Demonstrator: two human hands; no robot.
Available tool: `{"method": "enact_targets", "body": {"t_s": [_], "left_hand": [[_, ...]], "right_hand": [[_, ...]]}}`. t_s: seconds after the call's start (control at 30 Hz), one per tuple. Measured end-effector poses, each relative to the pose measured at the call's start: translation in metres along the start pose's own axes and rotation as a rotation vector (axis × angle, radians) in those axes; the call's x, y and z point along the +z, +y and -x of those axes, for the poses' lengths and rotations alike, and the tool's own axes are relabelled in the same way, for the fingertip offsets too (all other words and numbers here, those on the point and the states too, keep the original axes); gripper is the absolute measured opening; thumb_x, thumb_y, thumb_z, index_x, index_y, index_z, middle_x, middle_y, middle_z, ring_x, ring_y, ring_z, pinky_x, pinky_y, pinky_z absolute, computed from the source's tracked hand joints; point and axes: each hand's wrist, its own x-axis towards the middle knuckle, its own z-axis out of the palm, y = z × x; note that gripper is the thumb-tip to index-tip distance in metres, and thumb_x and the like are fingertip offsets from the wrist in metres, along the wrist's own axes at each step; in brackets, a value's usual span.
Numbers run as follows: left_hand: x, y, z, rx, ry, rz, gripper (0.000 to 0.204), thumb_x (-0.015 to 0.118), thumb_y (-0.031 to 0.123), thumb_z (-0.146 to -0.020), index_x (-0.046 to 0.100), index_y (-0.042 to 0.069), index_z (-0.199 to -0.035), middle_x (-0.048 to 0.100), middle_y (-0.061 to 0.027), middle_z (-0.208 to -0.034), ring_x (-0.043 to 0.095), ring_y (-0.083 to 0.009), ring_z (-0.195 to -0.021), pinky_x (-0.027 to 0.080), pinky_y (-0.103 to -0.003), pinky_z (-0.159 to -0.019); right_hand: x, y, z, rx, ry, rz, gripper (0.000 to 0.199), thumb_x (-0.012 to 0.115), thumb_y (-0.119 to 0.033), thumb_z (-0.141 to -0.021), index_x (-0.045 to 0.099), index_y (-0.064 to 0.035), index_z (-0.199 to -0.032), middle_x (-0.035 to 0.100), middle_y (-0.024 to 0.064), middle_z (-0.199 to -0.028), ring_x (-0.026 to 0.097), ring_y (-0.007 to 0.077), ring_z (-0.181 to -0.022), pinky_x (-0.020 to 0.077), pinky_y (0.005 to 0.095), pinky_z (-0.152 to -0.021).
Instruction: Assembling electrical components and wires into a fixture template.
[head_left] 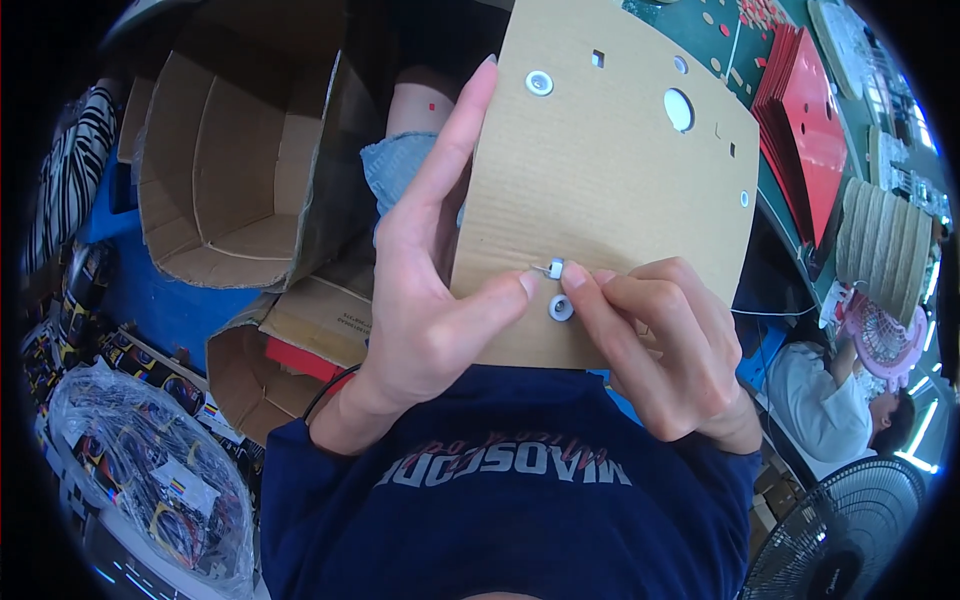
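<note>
A brown cardboard panel (600, 170) with several cut holes is held up before me. My left hand (425, 290) grips its left edge, the index finger stretched along it and the thumb lying on the near face. My right hand (670, 350) pinches a small white-and-blue fitting (556, 268) against the panel's lower part. A thin pale piece sticks out of the fitting toward my left thumb. Just below sits a white ring eyelet (561, 307). Another white eyelet (539, 83) is set near the upper left corner, and smaller ones line the right side.
An open cardboard box (240, 150) stands at the left, with another box (245, 365) below it. A plastic-wrapped bundle (150, 475) lies lower left. On the green table (710, 20) are red folded sheets (800, 130). Toward the right are a person (825, 400) and a black fan (840, 535).
</note>
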Motion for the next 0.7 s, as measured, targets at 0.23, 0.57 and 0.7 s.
{"method": "enact_targets", "body": {"t_s": [0.23,0.57,0.7], "left_hand": [[-0.005,0.0,0.001,-0.036,-0.026,0.015,0.106,0.06,0.008,-0.064,0.019,-0.004,-0.161,0.044,-0.0235,-0.154,0.048,-0.0266,-0.139,0.033,-0.035,-0.118],[0.0,0.001,0.005,-0.044,0.008,-0.01,0.106,0.058,0.01,-0.066,0.015,-0.002,-0.162,0.036,-0.0225,-0.16,0.042,-0.0268,-0.144,0.03,-0.035,-0.12],[-0.009,0.009,0.006,-0.053,-0.045,-0.114,0.106,0.059,0.011,-0.068,0.013,-0.003,-0.162,0.034,-0.0224,-0.161,0.039,-0.0275,-0.146,0.029,-0.034,-0.12]], "right_hand": [[-0.01,0.009,0.008,0.075,0.036,-0.035,0.038,0.078,0.005,-0.059,0.077,0.0016,-0.097,0.063,0.0087,-0.079,0.064,0.0202,-0.066,0.0502,0.0283,-0.052],[-0.003,0.012,-0.006,-0.057,-0.002,-0.098,0.03,0.072,-0.007,-0.068,0.075,0.007,-0.095,0.063,0.0099,-0.076,0.062,0.0189,-0.061,0.0487,0.0282,-0.049],[0.001,0.021,0.003,-0.029,0.109,-0.148,0.03,0.081,-0.008,-0.065,0.076,0.0024,-0.093,0.063,0.0091,-0.077,0.062,0.0181,-0.061,0.0478,0.0276,-0.049]]}}
